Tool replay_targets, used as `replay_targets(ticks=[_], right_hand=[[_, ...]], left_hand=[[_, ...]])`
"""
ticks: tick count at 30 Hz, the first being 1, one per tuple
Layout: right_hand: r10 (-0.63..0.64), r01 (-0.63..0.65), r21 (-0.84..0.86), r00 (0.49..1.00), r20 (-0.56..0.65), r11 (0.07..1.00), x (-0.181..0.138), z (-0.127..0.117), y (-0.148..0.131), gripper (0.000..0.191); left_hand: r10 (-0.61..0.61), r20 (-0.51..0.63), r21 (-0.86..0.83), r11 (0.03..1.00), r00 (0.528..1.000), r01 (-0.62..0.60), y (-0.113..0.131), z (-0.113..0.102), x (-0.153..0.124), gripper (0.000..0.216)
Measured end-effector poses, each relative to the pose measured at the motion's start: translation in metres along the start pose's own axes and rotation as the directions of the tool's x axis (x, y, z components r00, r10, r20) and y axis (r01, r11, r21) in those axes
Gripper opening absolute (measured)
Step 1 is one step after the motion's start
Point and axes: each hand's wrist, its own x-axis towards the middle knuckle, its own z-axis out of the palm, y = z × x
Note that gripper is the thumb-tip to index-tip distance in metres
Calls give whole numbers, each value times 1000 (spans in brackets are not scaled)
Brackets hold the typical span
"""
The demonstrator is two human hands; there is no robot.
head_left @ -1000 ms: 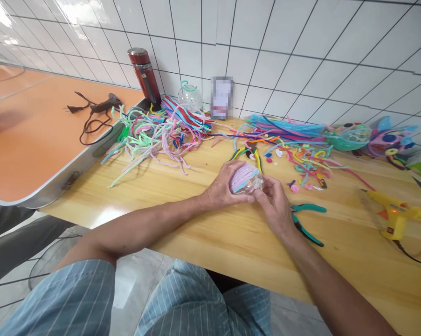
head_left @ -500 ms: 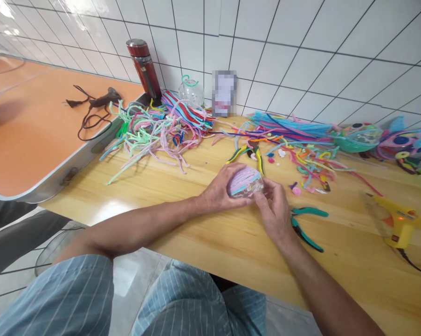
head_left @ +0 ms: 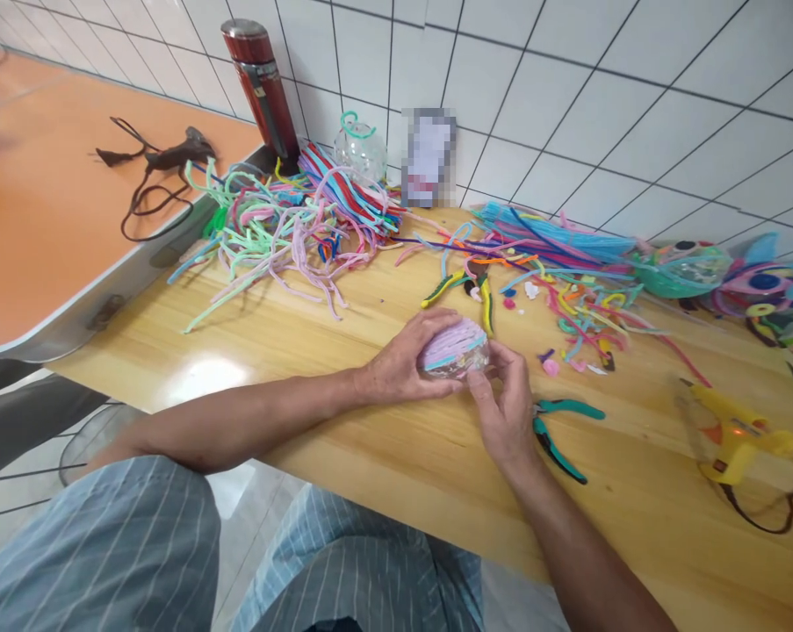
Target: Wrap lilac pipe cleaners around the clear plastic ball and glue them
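Between my hands is a clear plastic ball (head_left: 460, 362), partly covered by rows of lilac pipe cleaner with one light blue pipe cleaner (head_left: 458, 351) along their edge. My left hand (head_left: 413, 355) wraps round its left side, thumb below and fingers over the top. On the right side, the thumb and fingers of my right hand (head_left: 501, 386) pinch the ball near the end of the blue strip. Teal-handled pliers (head_left: 567, 434) lie spread just right of my right hand. Yellow-handled pliers (head_left: 472, 285) lie behind the ball.
A yellow glue gun (head_left: 731, 430) with a lit orange light stands at the right, its cord trailing. Piles of pipe cleaners (head_left: 270, 228) and offcuts (head_left: 587, 316) spread along the back. A red flask (head_left: 264, 96), another clear ball (head_left: 360, 154) and a phone (head_left: 428, 158) stand by the wall.
The ball has turned slightly in my hands, and the blue pipe cleaner now shows as one unbroken line across it. My view has shifted a little; both hands keep their hold.
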Motion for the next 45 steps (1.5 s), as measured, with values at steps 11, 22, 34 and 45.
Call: replay_targets(ticks=[11, 22, 34, 45], right_hand=[[-13, 13, -1, 1000, 6, 1000, 2, 1, 3, 54], [-26, 26, -11, 1000, -12, 1000, 4, 0, 6, 55], [2, -1, 55, 1000, -10, 998, 1, -4, 20, 57], [-20, 23, 52, 998, -60, 998, 4, 0, 8, 53]], left_hand=[[2, 17, 36, 999, 1000, -3, -7, 2, -2, 91], [-16, -12, 87, 996, 1000, 17, -2, 7, -3, 88], [-117, 45, 32, 993, 992, 116, 11, 6, -1, 88], [-115, 52, 61, 992, 992, 112, 7, 9, -5, 93]])
